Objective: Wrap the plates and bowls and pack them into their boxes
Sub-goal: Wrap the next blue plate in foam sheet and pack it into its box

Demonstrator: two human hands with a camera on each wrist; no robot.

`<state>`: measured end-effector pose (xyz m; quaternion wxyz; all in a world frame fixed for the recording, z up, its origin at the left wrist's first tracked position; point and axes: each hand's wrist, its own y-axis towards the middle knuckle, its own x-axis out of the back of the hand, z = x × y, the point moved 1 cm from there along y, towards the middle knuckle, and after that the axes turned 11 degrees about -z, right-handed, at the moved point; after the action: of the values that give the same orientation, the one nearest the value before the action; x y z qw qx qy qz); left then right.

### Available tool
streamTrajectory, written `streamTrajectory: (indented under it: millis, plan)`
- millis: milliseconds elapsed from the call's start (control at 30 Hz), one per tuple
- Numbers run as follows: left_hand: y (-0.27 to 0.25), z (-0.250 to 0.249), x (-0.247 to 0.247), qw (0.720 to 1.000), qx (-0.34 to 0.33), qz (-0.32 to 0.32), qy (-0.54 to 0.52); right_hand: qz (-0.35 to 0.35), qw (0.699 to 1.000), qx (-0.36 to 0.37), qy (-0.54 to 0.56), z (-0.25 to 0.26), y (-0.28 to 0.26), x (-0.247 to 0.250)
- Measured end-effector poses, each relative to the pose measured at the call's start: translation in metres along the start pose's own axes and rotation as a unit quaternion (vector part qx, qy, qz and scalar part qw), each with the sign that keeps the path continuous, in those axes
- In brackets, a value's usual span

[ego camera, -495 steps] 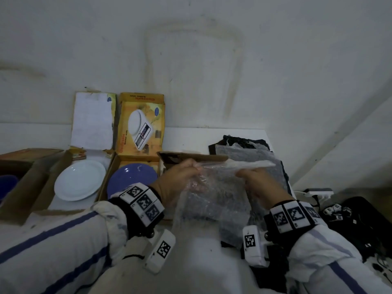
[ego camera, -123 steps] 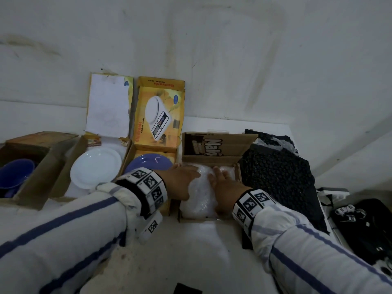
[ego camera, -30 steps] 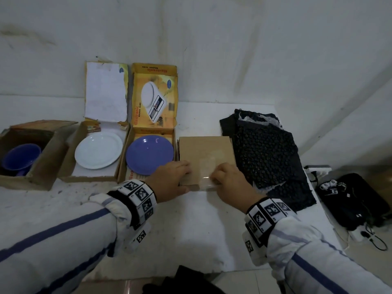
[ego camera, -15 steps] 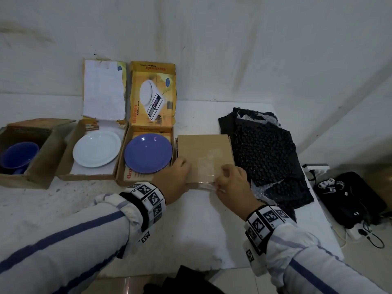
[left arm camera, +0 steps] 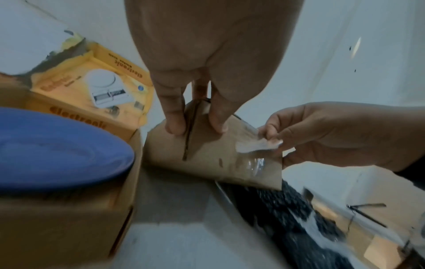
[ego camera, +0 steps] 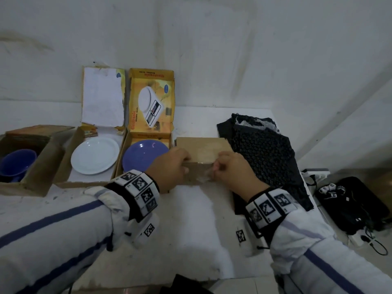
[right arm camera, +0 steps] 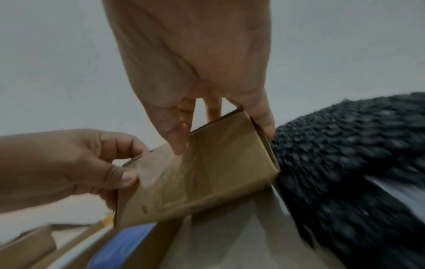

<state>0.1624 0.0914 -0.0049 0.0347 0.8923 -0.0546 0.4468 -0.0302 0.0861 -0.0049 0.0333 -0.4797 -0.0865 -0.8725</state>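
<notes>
The right hand point(ego camera: 232, 170) pinches a loose end of clear tape point(left arm camera: 255, 145) between thumb and fingertips at the near edge of the closed brown box point(ego camera: 201, 151), probably to press it down as a seal. The left hand point(ego camera: 169, 168) curls thumb and fingers over the box's near-left corner, seemingly to steady the lid. What the box holds cannot be seen. At nine o'clock from it, touching, a blue plate point(ego camera: 145, 158) lies unwrapped in an open yellow kitchen-scale box point(ego camera: 151, 102). Further along that line come a white plate point(ego camera: 95, 155) in another open box and a blue bowl point(ego camera: 17, 162) in a third. At three o'clock black bubble wrap point(ego camera: 265, 153) lies against the box. Nothing blocks the taping.
</notes>
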Motion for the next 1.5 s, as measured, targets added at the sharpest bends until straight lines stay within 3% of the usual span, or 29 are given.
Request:
streamTrajectory:
  millis: [167, 333, 533, 733, 833, 967, 1200, 1300, 1400, 1433, 1500]
  plan:
    - [0.03, -0.009, 0.029, 1.0, 0.014, 0.002, -0.019, 0.026, 1.0, -0.012, 0.003, 0.017, 0.034, 0.025]
    - [0.057, -0.007, 0.044, 0.999, -0.011, 0.044, 0.013, -0.016, 0.999, 0.031, -0.037, 0.019, 0.049, 0.024]
    - [0.073, -0.008, 0.05, 0.998, -0.005, 0.049, 0.027, -0.072, 0.983, 0.109, -0.13, 0.018, 0.05, 0.008]
    - [0.085, -0.009, 0.054, 0.998, 0.017, 0.058, 0.027, -0.121, 0.977, 0.164, -0.061, 0.016, 0.053, 0.005]
    - [0.089, -0.012, 0.054, 0.998, 0.035, 0.049, 0.01, -0.108, 0.98, 0.168, -0.026, 0.016, 0.057, 0.007]
    - [0.093, -0.014, 0.055, 0.996, 0.067, 0.038, -0.045, -0.094, 0.961, 0.233, -0.112, 0.019, 0.063, 0.007]
    - [0.102, -0.018, 0.058, 0.995, 0.091, 0.028, -0.032, 0.017, 0.938, 0.301, -0.172, 0.022, 0.049, -0.008]
    - [0.102, -0.018, 0.059, 0.992, 0.102, 0.038, -0.061, -0.068, 0.961, 0.257, -0.081, 0.027, 0.048, -0.002]
    - [0.1, -0.017, 0.06, 0.99, 0.11, 0.038, -0.076, -0.135, 0.984, 0.112, 0.039, 0.035, 0.073, 0.013]
    - [0.099, -0.016, 0.06, 0.99, 0.111, 0.038, -0.077, -0.141, 0.986, 0.083, 0.001, 0.036, 0.082, 0.014]
    - [0.097, -0.017, 0.06, 0.989, 0.113, 0.043, -0.082, -0.08, 0.988, 0.041, -0.122, 0.034, 0.096, 0.009]
